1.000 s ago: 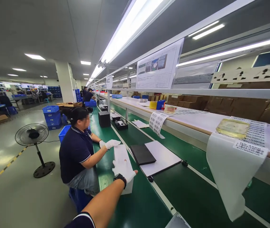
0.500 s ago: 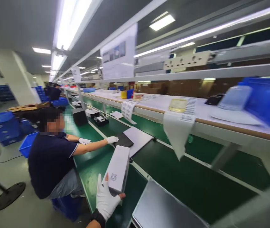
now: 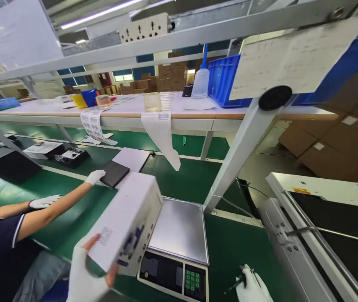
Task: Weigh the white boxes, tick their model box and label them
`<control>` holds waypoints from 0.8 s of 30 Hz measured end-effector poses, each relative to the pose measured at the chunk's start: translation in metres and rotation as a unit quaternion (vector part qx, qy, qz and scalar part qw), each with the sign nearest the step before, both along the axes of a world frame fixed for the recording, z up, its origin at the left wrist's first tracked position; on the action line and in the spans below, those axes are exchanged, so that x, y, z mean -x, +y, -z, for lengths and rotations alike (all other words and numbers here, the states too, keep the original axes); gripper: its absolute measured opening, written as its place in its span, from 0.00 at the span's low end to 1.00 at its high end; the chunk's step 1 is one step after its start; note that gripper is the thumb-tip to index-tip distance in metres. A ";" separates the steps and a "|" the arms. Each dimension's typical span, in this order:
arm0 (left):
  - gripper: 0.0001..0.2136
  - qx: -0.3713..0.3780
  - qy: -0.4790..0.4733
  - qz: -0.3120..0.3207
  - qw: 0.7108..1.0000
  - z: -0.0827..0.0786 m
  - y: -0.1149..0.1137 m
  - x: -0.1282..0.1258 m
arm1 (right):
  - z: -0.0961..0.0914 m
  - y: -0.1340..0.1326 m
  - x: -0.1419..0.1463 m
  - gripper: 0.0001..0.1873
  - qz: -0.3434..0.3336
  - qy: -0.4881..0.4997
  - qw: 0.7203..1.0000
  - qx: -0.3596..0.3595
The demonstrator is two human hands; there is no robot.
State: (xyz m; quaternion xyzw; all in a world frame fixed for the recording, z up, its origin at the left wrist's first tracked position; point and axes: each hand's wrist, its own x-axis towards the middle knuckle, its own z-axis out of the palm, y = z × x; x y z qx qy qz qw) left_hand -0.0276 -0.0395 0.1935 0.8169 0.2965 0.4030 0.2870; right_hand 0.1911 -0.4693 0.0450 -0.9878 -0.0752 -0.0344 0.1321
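A long white box [image 3: 125, 209] with printed pictures on its side is in my left hand [image 3: 87, 272]. The white glove leaves the thumb and a fingertip bare, and they press on the near end of the box. The box is tilted, over the left edge of a weighing scale [image 3: 182, 230] with a metal plate and green keys. Low on the right, my gloved right hand [image 3: 252, 285] is closed on a thin dark pen [image 3: 234, 284], above the green bench to the right of the scale.
At left, a co-worker's gloved hand [image 3: 95, 177] touches a flat black box [image 3: 115, 173]. A slanted metal post [image 3: 235, 155] rises behind the scale. A machine with a dark belt [image 3: 339, 226] stands at right. Label strips [image 3: 163, 138] hang from the shelf [image 3: 194, 113].
The view has swung right, bringing the scale and my right hand into sight. My left hand has brought the white box nearer, beside the scale.
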 end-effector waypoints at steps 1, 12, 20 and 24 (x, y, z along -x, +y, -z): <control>0.41 -0.062 0.011 0.044 0.997 0.000 -0.017 -0.003 | 0.001 0.002 0.000 0.20 0.000 -0.014 1.000 0.000; 0.33 0.372 -0.006 0.132 0.919 0.022 -0.070 -0.054 | 0.008 0.009 0.004 0.23 0.046 0.046 0.997 -0.050; 0.18 0.303 0.271 -0.015 0.914 0.156 -0.036 0.005 | 0.016 0.005 0.010 0.22 0.042 0.051 0.995 -0.072; 0.18 0.303 0.282 -0.017 0.910 0.165 -0.042 0.015 | 0.013 0.009 0.013 0.21 0.043 0.041 0.995 -0.082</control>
